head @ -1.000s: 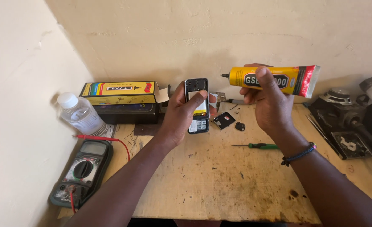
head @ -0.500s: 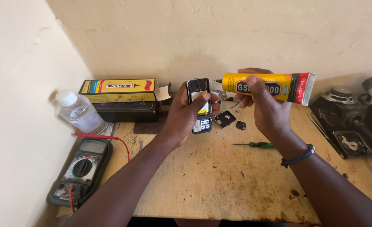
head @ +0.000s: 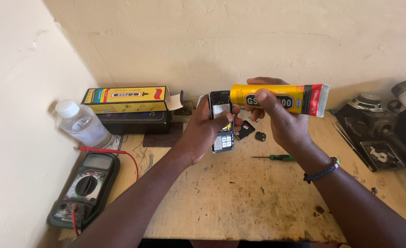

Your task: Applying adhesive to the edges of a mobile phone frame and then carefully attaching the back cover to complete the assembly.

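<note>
Two bare hands working above a worn wooden bench (head: 239, 206), seen from the head camera. Left hand (head: 203, 131) gripping a small keypad phone (head: 222, 124) upright, fingers wrapped round its side, thumb pressing near the upper part, opened back facing the camera with the keypad section showing below the palm. Right hand (head: 276, 117) closing around a yellow glue tube (head: 281, 98), holding it level, its red crimped end pointing right and its nozzle end meeting the top of the phone; whether the tip is actually touching the phone cannot be told.

Lying on the bench just under the hands: two small dark phone parts (head: 251, 131) and, a little nearer the camera, a green-handled screwdriver (head: 276, 157).

Sitting at the left against the wall: a clear plastic water bottle (head: 81, 124), tilted, beside a yellow carton (head: 127, 98) resting on top of a dark box. Resting at the lower left corner: a green-cased multimeter (head: 83, 188) with red leads curling over it.

Crowding the right edge: a dark speaker and metal parts (head: 372, 124), and a pale cylinder beyond them. Circling the right wrist: a beaded bracelet (head: 322, 171).
</note>
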